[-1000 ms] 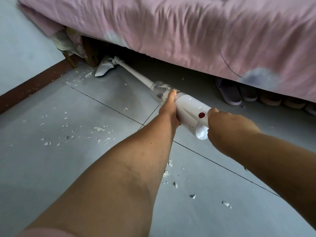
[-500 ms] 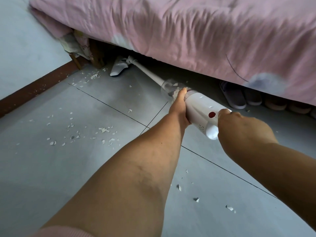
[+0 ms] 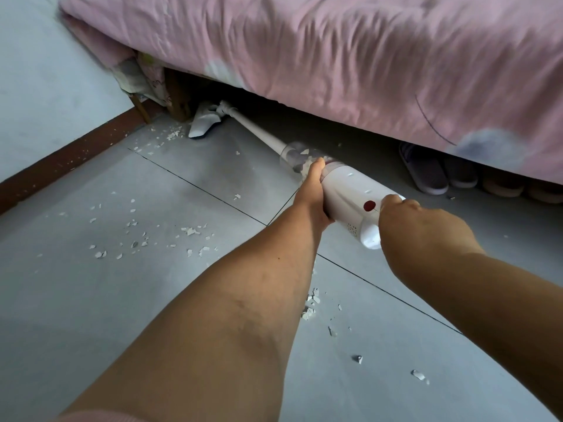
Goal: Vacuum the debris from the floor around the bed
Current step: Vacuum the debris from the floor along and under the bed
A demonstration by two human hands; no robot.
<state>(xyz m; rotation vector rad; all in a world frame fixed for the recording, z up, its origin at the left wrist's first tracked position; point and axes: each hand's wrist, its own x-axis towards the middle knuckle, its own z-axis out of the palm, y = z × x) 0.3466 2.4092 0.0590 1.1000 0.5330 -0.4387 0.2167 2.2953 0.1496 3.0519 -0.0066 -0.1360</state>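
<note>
Both hands held a white stick vacuum point(image 3: 350, 193) that lay at a low angle across the grey tiled floor point(image 3: 91, 300). The left hand point(image 3: 313, 193) was closed around the front of the motor body, just behind the clear dust cup point(image 3: 297, 156), with the thumb lying along the top toward the cup. The right hand point(image 3: 423, 226) was wrapped around the rear handle; its fingers curled out of sight on the far side, and its thumb ended beside the red button point(image 3: 369, 205).

From the dust cup, the white tube point(image 3: 259, 129) ran forward and to the left to the floor head point(image 3: 204, 123). The floor head sat on the tile at the edge of the shadow under the bed, next to the wooden bed leg point(image 3: 178, 99). A pink bedcover point(image 3: 335, 50) hung over the bed side above the tube.

White debris flakes point(image 3: 170, 136) lay just left of the floor head. A wider scatter of flakes point(image 3: 192, 231) lay on the open tile to the left of the left forearm, and more flakes point(image 3: 310, 306) lay beneath the forearms. White fragments were visible inside the dust cup, though it could not be determined whether they were moving.

Slippers point(image 3: 423, 172) stood under the bed to the right. A brown skirting board point(image 3: 70, 159) ran along the wall at left.
</note>
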